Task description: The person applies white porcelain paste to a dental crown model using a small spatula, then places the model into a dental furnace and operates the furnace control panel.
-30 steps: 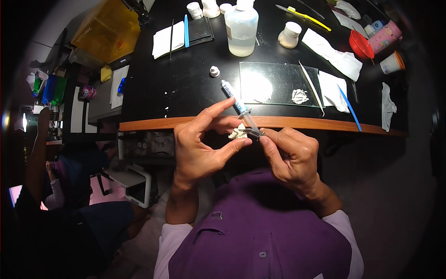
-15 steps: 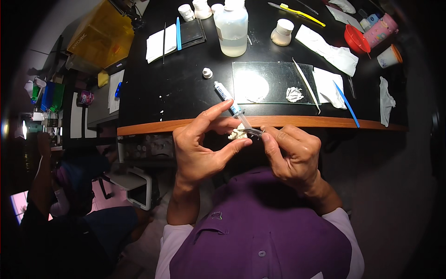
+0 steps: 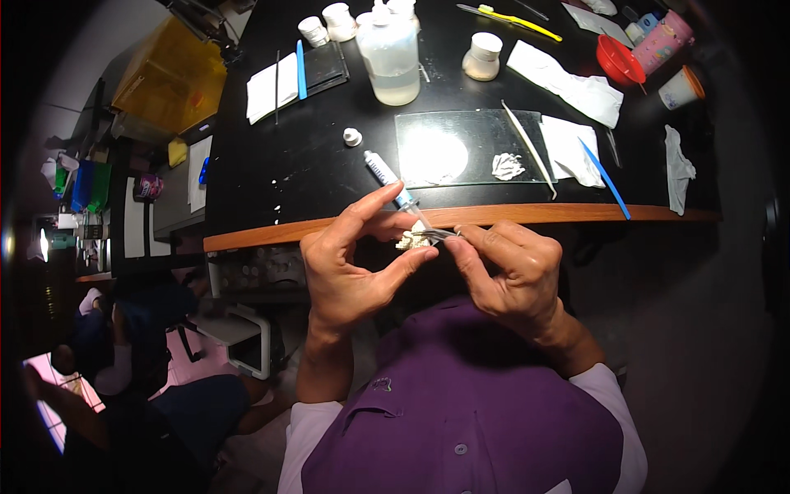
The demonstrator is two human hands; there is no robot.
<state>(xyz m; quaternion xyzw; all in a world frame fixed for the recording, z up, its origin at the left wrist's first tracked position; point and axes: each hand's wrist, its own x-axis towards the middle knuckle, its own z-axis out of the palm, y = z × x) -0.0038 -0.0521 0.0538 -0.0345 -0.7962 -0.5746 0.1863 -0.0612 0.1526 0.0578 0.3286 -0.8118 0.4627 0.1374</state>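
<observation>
My left hand (image 3: 350,267) is closed, pinching a small, lumpy cream-white piece (image 3: 411,241) between its fingertips and thumb. From the right, the dark metal tips of what look like tweezers (image 3: 440,235) touch the piece. They are gripped in the closed fingers of my right hand (image 3: 517,267), which hide most of their length. Just beyond my left fingers lies a blue-and-white syringe (image 3: 383,171), its plunger end toward me over the table's wooden edge. Both hands are held in front of that edge, above my lap.
A glass slab (image 3: 469,169) bears a white smear (image 3: 508,166) and a pale, slim tool (image 3: 528,148). Beyond stand a liquid-filled bottle (image 3: 390,70) and a small jar (image 3: 482,58). A blue stick (image 3: 605,179) crosses the wood edge (image 3: 568,213). Another person (image 3: 197,412) is at left.
The whole view has shifted slightly, so the table things appear a little further left. My hands keep their hold, with the tweezers still at the piece. The person at left has moved an arm.
</observation>
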